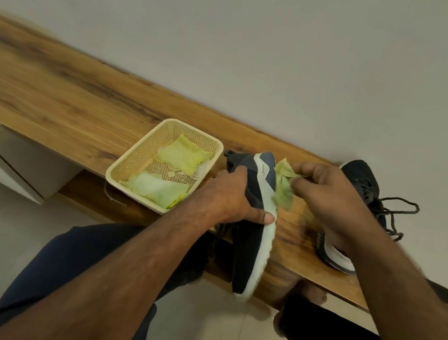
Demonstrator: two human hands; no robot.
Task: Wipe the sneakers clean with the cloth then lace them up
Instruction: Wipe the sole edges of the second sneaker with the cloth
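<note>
A black sneaker with a white sole (250, 246) lies on its side across the front edge of the wooden bench (84, 102). My left hand (230, 199) grips it around the middle, thumb on the white sole. My right hand (329, 202) pinches a crumpled yellow-green cloth (283, 185) against the sole near the blue-grey heel. A second black sneaker (362, 186) with loose black laces (393, 216) lies on the bench to the right, partly hidden behind my right hand.
A cream plastic basket (136, 164) stands on the bench left of the sneaker and holds more yellow-green cloths (182, 156). A grey wall runs behind the bench. My knees in dark trousers (78, 270) are below, above a pale floor.
</note>
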